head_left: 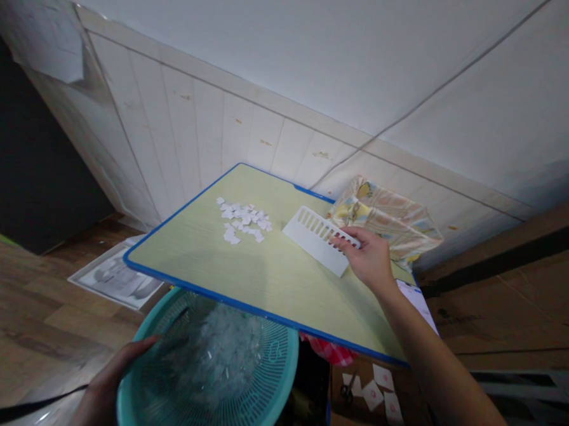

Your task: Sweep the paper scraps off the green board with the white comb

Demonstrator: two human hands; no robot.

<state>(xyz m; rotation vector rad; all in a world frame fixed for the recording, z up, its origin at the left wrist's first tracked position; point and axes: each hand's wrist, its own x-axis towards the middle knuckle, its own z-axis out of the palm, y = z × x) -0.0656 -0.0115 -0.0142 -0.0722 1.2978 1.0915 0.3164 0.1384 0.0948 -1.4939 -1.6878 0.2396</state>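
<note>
In my right hand [369, 255] is a flat white slotted plate [317, 243] with a row of oblong openings along its upper edge. The fingers close on its right end, and the plate is just over or on the table top; I cannot tell which. A scatter of small white paper pieces [243, 218] lies to its left. My left hand [122, 370] holds the left rim of a turquoise plastic basket [275, 384] below the table's front edge. Inside the basket is a heap of clear, whitish bits [227, 347], too blurred to name.
The pale yellow-green table [215, 270] has a blue edge. A patterned cloth-like bundle [384, 215] and a phone-like white sheet [418, 302] sit at its right. Scissors [348, 389] and several white cards [373, 395] lie below. A shallow white box [119, 274] rests on the floor.
</note>
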